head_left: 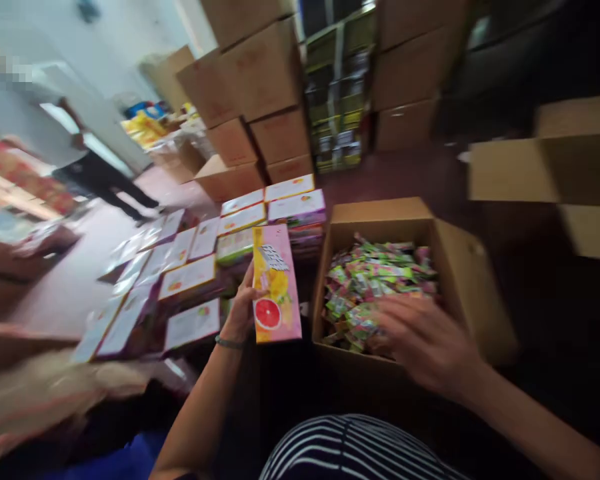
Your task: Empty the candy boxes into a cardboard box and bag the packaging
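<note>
My left hand (243, 307) grips a tall pink and yellow box (276, 283) with a grapefruit picture, held upright in front of me. My right hand (420, 340) hovers over the near edge of an open cardboard carton (460, 267) full of small green and pink wrapped packets (375, 287). That hand is smeared by motion, its fingers spread toward the packets. A thin bracelet sits on my left wrist.
Rows of flat white-topped boxes (190, 277) lie on the floor to the left, with stacked ones (297, 207) behind. Brown cartons (260, 87) pile up at the back. An open carton (545, 167) stands at right. A person (55, 140) stands far left.
</note>
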{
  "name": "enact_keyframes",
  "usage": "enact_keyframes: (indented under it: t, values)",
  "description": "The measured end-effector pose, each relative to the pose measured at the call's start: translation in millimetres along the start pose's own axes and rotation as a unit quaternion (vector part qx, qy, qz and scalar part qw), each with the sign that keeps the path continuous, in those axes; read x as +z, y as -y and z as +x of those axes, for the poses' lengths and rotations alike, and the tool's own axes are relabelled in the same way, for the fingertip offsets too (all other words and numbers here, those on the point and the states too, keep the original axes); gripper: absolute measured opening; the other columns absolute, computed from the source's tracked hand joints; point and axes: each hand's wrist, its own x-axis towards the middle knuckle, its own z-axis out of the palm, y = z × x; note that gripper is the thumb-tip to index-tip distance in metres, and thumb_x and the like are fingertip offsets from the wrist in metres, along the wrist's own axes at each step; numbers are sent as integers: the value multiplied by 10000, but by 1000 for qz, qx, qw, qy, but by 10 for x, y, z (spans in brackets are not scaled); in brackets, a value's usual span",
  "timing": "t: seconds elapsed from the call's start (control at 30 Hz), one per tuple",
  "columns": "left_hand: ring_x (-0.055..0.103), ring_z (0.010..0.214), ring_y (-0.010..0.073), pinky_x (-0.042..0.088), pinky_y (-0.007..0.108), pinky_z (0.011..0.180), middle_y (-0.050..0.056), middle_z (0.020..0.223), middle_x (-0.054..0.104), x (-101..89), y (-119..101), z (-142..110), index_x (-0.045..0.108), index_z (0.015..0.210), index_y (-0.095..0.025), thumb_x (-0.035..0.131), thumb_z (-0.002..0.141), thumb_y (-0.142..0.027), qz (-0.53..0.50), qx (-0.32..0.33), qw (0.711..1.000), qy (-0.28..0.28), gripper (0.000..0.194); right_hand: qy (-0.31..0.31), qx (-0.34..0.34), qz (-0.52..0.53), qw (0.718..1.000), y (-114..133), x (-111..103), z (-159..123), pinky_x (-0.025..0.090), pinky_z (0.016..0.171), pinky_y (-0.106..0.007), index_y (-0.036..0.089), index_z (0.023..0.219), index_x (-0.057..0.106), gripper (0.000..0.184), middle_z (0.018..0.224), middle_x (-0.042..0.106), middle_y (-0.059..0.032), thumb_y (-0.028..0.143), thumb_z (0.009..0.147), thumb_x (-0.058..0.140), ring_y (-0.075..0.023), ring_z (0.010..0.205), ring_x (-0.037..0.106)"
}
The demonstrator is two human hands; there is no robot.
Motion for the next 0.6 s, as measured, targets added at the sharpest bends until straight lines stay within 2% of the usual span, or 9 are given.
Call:
enact_keyframes:
  t: [0.07, 0.1, 0.17, 0.23, 0.33, 0.4, 0.43, 0.5, 0.6]
  values:
    - [598, 1183, 416, 513, 497, 966, 80, 1215, 704, 517, 136, 104, 567, 1375, -240, 687, 484, -108, 24, -50, 991, 118, 909, 35, -82, -31, 996, 22, 14, 246, 437, 1052, -448, 134, 1283, 570, 313, 1265, 599, -142, 263, 1076, 373, -261, 1286, 479]
    - [562, 1237, 417, 487, 489, 1013, 69, 1246, 693, 727, 209, 145, 564, 1390, -245, 686, 472, -96, 33, -76, 981, 176, 938, 55, -111, -50, 991, -8, 40, 356, 430, 1043, -429, 128, 1193, 601, 296, 1220, 612, -136, 270, 1083, 365, -256, 1248, 492]
    - [505, 1316, 389, 420, 443, 1101, 46, 1290, 676, 1034, 361, 223, 565, 1406, -250, 662, 462, -71, 50, -124, 954, 269, 966, 77, -131, -72, 986, -119, 95, 478, 438, 965, -388, 155, 990, 626, 302, 1018, 638, -99, 300, 1086, 379, -228, 1055, 553]
    - [484, 1344, 358, 374, 395, 1138, 35, 1326, 658, 1207, 522, 307, 564, 1415, -245, 639, 461, -60, 60, -165, 929, 327, 975, 81, -117, -72, 987, -232, 133, 446, 435, 855, -370, 179, 851, 603, 384, 815, 593, -60, 381, 1089, 379, -209, 847, 546]
    - [530, 1301, 334, 431, 342, 1068, 40, 1326, 661, 1279, 761, 442, 568, 1413, -234, 632, 449, -47, 68, -209, 908, 356, 984, 82, -84, -60, 991, -350, 161, 242, 394, 711, -341, 184, 754, 586, 539, 692, 542, -36, 514, 1089, 323, -190, 681, 498]
    - [611, 1192, 307, 499, 302, 933, 37, 1241, 705, 1231, 911, 533, 600, 1375, -234, 624, 439, -39, 57, -245, 905, 344, 956, 65, -66, -40, 995, -413, 159, 122, 341, 634, -319, 183, 679, 562, 578, 635, 529, -21, 488, 1099, 308, -164, 593, 466]
    - [660, 1089, 287, 519, 289, 857, 35, 1145, 740, 1185, 980, 581, 648, 1311, -223, 622, 445, -49, 45, -268, 905, 328, 884, 45, -50, -28, 997, -448, 149, 87, 314, 609, -315, 183, 646, 544, 579, 606, 521, -15, 443, 1106, 308, -153, 560, 452]
    - [706, 840, 251, 533, 294, 736, 47, 900, 767, 1070, 1106, 685, 742, 1087, -171, 629, 494, -114, 19, -329, 898, 291, 606, -7, 3, -3, 1000, -533, 115, 71, 272, 576, -312, 184, 594, 500, 566, 549, 491, -4, 349, 1106, 323, -133, 510, 423]
    - [681, 635, 229, 547, 324, 674, 76, 683, 721, 938, 1257, 854, 731, 780, -129, 620, 587, -206, 23, -433, 868, 241, 236, -56, 120, 54, 990, -717, 84, 138, 255, 554, -298, 187, 558, 443, 567, 507, 441, 12, 330, 1096, 336, -113, 477, 389]
